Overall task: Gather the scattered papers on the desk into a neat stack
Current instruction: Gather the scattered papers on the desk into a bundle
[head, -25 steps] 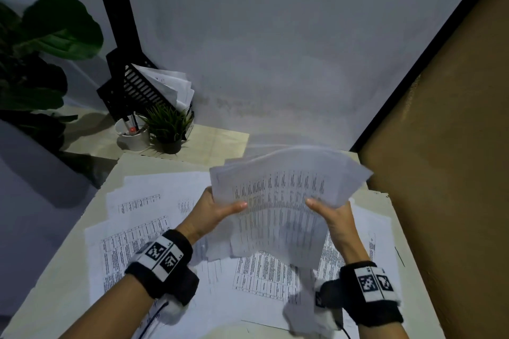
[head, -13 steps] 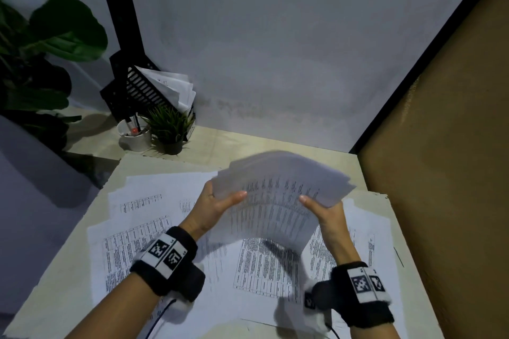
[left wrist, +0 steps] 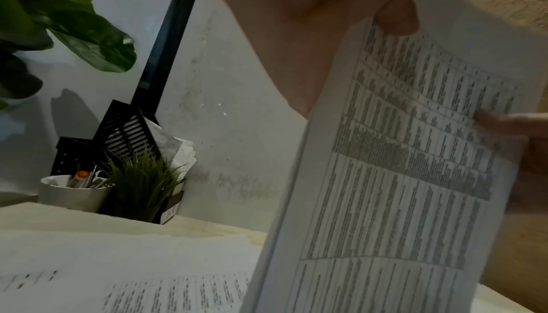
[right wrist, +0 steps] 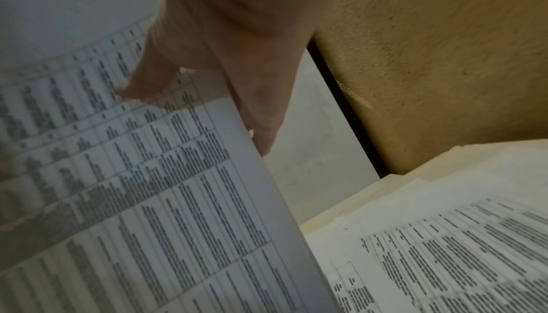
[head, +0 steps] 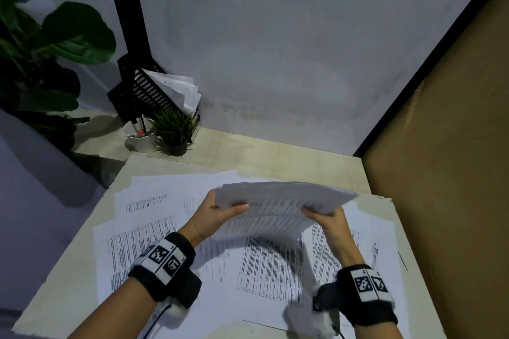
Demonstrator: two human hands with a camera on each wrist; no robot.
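A bundle of printed papers (head: 278,209) is held in the air above the desk, its top edge tipped away from me. My left hand (head: 220,212) grips its left edge with the thumb on the printed face. My right hand (head: 325,217) grips its right edge the same way. In the left wrist view the bundle (left wrist: 400,177) fills the right side, with the thumb (left wrist: 397,18) on the sheet. The right wrist view shows the bundle (right wrist: 133,189) and my right thumb (right wrist: 148,74) pressed on it. Several loose sheets (head: 143,239) lie spread on the desk (head: 275,162) below.
At the back left stand a black paper rack (head: 143,91) with sheets in it, a white pen cup (head: 140,137) and a small potted plant (head: 176,129). A large leafy plant (head: 41,44) is at far left. A tan wall (head: 446,173) borders the desk's right side.
The held bundle has tipped forward and come down lower toward the desk; its top edges now look more even. Both hands keep their grip on its sides.
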